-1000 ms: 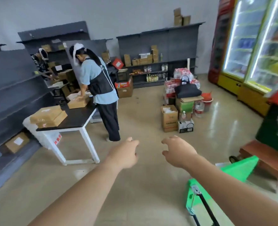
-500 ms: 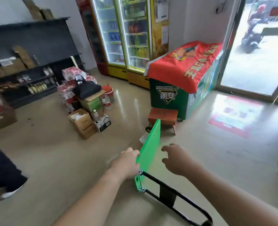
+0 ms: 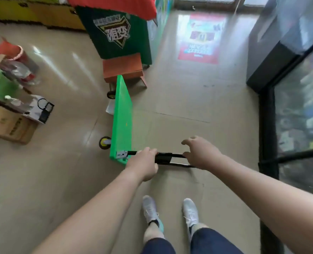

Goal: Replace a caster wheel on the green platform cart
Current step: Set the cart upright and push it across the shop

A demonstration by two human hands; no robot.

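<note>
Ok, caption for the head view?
Green cart on edge; left hand grips its black handle, right hand open over it.

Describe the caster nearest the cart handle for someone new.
The green platform cart stands on edge mid-floor, black handle toward the camera. On its left side, at the handle end, is a black caster with a yellow hub. The other visible caster sits at the far end by the brown stool.

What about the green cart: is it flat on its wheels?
No, the green platform cart stands on its long edge, a wheel sticking out sideways.
</note>
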